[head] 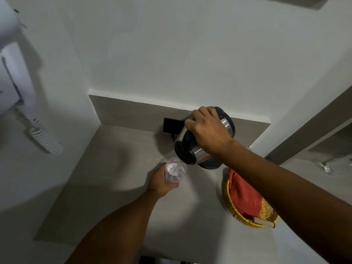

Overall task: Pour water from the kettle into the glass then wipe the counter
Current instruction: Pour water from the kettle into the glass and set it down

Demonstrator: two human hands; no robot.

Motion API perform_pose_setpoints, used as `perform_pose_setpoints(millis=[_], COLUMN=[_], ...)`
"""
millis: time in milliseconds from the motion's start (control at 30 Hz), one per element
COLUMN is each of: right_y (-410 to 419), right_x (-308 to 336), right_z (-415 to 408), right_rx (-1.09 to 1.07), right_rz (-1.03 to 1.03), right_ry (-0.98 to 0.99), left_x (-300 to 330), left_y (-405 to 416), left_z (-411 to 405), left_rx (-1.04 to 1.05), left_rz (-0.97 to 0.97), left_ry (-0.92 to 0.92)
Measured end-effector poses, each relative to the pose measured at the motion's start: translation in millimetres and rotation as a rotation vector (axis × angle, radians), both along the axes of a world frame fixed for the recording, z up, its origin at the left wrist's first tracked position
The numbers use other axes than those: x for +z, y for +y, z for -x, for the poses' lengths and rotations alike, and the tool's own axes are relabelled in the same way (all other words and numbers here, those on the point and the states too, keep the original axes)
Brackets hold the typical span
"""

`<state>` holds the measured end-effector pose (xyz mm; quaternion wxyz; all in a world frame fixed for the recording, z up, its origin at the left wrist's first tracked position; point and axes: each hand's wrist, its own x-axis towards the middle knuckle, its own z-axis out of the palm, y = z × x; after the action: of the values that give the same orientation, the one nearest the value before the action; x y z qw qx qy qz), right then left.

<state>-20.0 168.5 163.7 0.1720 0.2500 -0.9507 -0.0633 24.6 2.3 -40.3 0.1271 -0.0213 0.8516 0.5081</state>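
A steel kettle (200, 152) with black lid and handle is tilted down to the left, its spout right over the rim of a clear glass (175, 170). My right hand (207, 128) grips the kettle's handle from above. My left hand (162, 182) is wrapped around the glass, which rests on or just above the grey counter (114, 178). Water shimmers inside the glass. An orange-red cloth (242, 197) lies in a woven basket (253, 221) to the right, partly hidden by my right forearm.
The kettle's black base (209, 165) sits below the kettle, and a black socket plate (172, 125) is on the low backsplash. A white wall-mounted hair dryer with coiled cord (45, 138) hangs at the left. White walls enclose the counter's back and left.
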Motion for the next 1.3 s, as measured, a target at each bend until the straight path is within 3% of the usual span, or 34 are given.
perform_pose_setpoints(millis=[633,833,967,1200,1300], right_y=[8,22,40,101,118], right_x=[-12,-26,-41,-78,-93], right_z=[6,9,9,8,13], right_rx=[-0.012,-0.089,-0.187,-0.61,-0.752], right_rz=[0.07,0.191,0.387,0.995,1.155], right_ry=[0.004,0.002,-0.079,-0.106,-0.145], left_x=[6,5,3,-7,-12], left_y=[0,1,1,3,3], left_z=[-1,-1,0,4,6], left_rx=[0.013,0.007,0.001,0.002,-0.007], left_rz=[-0.031,-0.037,-0.051,-0.063,-0.053], left_ry=[-0.004,0.007,0.011,0.055,0.094])
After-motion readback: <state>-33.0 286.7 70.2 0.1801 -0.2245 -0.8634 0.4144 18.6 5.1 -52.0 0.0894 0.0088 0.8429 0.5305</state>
